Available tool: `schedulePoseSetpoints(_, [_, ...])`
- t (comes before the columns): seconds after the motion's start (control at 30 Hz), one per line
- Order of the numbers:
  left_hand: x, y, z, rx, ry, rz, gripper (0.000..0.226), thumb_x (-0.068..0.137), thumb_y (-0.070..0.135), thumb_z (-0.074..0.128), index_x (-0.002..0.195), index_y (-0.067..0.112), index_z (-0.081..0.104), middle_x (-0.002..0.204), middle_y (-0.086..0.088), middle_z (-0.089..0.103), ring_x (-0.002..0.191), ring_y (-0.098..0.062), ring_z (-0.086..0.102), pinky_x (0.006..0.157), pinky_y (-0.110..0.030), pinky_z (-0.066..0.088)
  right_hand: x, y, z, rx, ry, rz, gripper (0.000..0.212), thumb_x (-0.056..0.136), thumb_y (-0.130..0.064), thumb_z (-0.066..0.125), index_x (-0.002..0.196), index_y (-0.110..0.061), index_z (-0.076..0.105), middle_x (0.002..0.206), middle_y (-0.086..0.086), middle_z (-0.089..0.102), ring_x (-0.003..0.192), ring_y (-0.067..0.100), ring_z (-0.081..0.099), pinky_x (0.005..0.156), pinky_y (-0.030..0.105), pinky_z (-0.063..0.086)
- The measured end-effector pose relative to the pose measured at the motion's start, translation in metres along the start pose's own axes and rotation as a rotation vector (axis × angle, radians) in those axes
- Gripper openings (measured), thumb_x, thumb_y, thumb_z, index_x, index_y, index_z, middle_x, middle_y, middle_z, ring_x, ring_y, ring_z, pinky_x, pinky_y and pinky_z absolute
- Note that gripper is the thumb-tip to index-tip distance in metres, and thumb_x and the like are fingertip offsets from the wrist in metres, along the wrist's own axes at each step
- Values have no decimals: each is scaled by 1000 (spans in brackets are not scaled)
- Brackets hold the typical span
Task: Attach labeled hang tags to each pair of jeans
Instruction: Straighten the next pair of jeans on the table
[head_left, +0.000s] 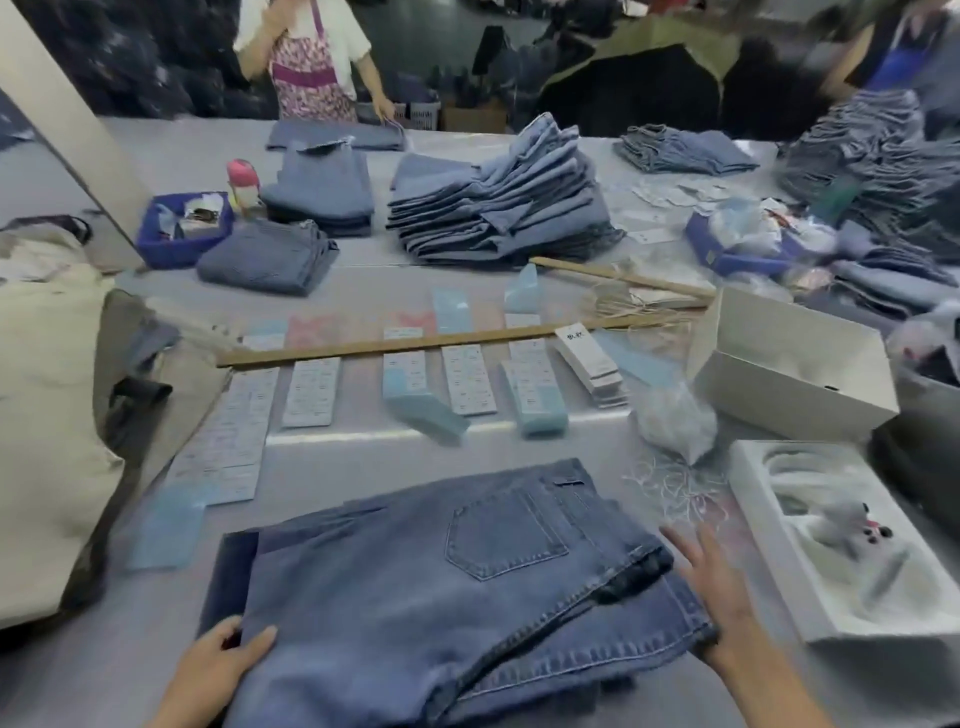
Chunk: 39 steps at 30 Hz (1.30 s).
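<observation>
Left hand (221, 656): at the near left edge of the folded jeans (457, 587), fingers gripping the denim, thumb on top. Folded jeans: flat on the grey counter (130, 670), back pocket up, nearest the viewer. Hang tags (467, 378): rows of strips beyond the jeans, under a wooden stick (415, 343). Right hand (714, 579): fingers spread and released, resting against the jeans' right edge. White tray (769, 561): far right, beside that hand.

Both hands (714, 577) flank folded jeans (447, 582); left (223, 657) seemingly gripping.
</observation>
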<state>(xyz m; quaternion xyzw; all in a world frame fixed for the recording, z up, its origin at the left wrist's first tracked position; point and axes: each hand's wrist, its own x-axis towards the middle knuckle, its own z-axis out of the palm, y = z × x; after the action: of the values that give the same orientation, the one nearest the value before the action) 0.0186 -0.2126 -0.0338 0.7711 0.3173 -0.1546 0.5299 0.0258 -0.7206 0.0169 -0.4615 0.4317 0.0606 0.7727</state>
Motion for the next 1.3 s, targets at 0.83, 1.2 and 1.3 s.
schedulePoseSetpoints(0.83, [20, 0, 20, -122, 137, 43, 22, 83, 28, 84, 83, 8, 75, 84, -9, 75, 78, -22, 65, 65, -34, 50, -29, 13, -23, -833, 43, 14, 45, 88, -53, 69, 114, -16, 65, 96, 1, 70, 80, 21, 69, 59, 29, 53])
schedulePoseSetpoints(1.2, [1, 48, -26, -44, 295, 487, 14, 87, 19, 78, 88, 16, 65, 74, 7, 72, 61, 3, 59, 54, -13, 47, -57, -32, 9, -972, -33, -676, 32, 85, -23, 79, 104, -41, 60, 75, -4, 65, 57, 6, 61, 51, 19, 45])
schedulePoseSetpoints(1.3, [10, 28, -51, 20, 408, 401, 22, 82, 35, 82, 87, 20, 66, 80, -4, 73, 73, -19, 63, 63, -31, 49, -61, -19, 18, -932, -104, -632, 25, 87, -27, 77, 101, -41, 62, 77, -5, 69, 62, 7, 64, 59, 26, 50])
